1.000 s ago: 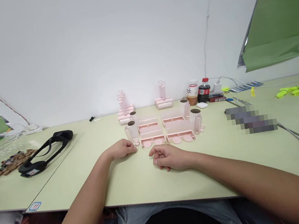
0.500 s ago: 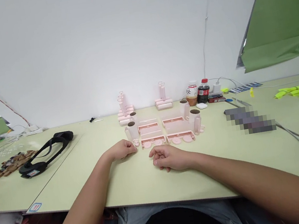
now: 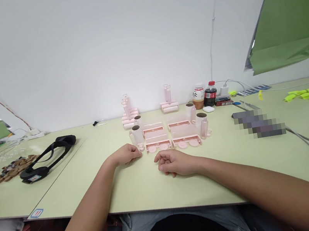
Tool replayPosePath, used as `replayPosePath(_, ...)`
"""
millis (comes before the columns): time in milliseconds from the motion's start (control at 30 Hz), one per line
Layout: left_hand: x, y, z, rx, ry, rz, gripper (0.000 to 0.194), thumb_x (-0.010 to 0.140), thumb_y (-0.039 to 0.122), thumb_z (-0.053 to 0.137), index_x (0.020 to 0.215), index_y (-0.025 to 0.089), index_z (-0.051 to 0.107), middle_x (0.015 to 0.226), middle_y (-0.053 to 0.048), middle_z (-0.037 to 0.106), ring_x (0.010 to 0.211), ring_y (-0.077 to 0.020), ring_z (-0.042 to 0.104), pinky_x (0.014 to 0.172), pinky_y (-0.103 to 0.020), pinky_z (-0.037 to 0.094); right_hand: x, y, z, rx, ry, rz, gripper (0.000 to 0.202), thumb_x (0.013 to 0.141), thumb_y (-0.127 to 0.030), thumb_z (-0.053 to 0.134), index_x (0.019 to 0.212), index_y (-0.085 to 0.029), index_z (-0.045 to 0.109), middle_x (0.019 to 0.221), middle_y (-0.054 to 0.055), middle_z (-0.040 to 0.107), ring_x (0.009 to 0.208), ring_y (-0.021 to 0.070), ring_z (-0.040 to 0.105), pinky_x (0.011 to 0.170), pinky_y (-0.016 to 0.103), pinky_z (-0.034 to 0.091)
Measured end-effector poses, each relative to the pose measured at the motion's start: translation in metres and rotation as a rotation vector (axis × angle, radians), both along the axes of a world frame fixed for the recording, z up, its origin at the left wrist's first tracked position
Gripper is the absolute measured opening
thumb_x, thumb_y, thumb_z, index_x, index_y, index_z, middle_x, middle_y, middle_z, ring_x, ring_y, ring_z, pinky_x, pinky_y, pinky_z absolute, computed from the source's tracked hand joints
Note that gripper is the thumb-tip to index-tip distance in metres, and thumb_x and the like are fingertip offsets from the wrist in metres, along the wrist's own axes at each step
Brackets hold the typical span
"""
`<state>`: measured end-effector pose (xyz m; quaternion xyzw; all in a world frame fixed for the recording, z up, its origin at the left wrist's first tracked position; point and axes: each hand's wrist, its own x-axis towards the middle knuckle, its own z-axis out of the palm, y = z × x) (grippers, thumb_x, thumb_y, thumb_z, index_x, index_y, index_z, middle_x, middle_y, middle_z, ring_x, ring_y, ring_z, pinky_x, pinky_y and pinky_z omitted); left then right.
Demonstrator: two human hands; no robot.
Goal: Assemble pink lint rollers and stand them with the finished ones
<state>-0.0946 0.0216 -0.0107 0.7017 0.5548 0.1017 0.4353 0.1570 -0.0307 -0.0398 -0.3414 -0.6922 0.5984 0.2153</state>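
Pink boxes (image 3: 187,139), four of them, sit in two rows of two around the middle of the tabletop (image 3: 143,191), a bit nearer the back edge than the front, and from my end of the feed they all look open, with see-through lids tipped up. The near pair have pale discs (image 3: 182,145) at their fronts. White rolls (image 3: 137,135) with brown cores stand upright outside them, two off the left ends and two off the right, with slim pink tubes (image 3: 204,128) next to them. As for progress, I'd call it laid out but not put together: boxes not shut, rolls not in them, nothing visibly gripped. Up by the back edge there's a left stack (image 3: 129,125) and a right stack (image 3: 170,109) of pink rollers with heart-topped sticks, and those look finished to me, though they're small on my screen. Left hand (image 3: 125,153) is loosely curled, thumb up against the forefinger, just beside a little heart-shaped handle (image 3: 141,147); can't tell if it's touching or pinching anything. Right hand (image 3: 176,162) lies in front of the near boxes, fingers half bent and a little apart, nothing in it that I can see.
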Motion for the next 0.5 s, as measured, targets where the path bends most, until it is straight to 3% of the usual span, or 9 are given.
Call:
replayPosePath(167,0.0,-0.001,0.0,0.004,0.0,-0.004,0.048,0.065,0.061,0.068,0.061,0.019,0.045,0.056,0.004,0.041,0.044,-0.0073,0.032,0.044,-0.025,0.022,0.002,-0.001,-0.001,0.078,-0.028,0.023,0.032,0.083,-0.031,0.06,0.111,-0.018,0.053,0.08,0.0,0.056,0.066,0.0122,0.056,0.05,0.022,0.047)
replayPosePath(233,0.0,-0.001,0.001,0.01,0.005,-0.011,0.047,0.066,0.06,0.068,0.062,0.018,0.047,0.055,0.004,0.041,0.045,-0.0076,0.032,0.044,-0.024,0.023,0.002,-0.006,0.001,0.297,-0.061,0.047,0.037,0.085,-0.027,0.055,0.121,-0.019,0.051,0.09,0.003,0.061,0.067,0.0115,0.056,0.056,0.024,0.048)
replayPosePath(367,0.0,-0.001,0.002,0.002,0.01,-0.014,0.045,0.067,0.059,0.067,0.064,0.018,0.049,0.054,0.004,0.041,0.044,-0.0079,0.032,0.043,-0.024,0.022,-0.007,-0.033,0.021,0.943,-0.078,0.183,0.054,0.088,-0.022,0.048,0.141,-0.022,0.038,0.106,0.008,0.066,0.076,0.0144,0.06,0.072,0.03,0.05)
replayPosePath(500,0.0,-0.002,0.003,-0.007,0.013,0.001,0.045,0.067,0.059,0.068,0.064,0.018,0.048,0.055,0.004,0.042,0.044,-0.0074,0.032,0.042,-0.024,0.021,-0.022,-0.074,0.065,1.215,0.008,0.443,0.053,0.09,-0.02,0.046,0.141,-0.024,0.036,0.105,0.002,0.068,0.088,0.0133,0.062,0.08,0.025,0.049)
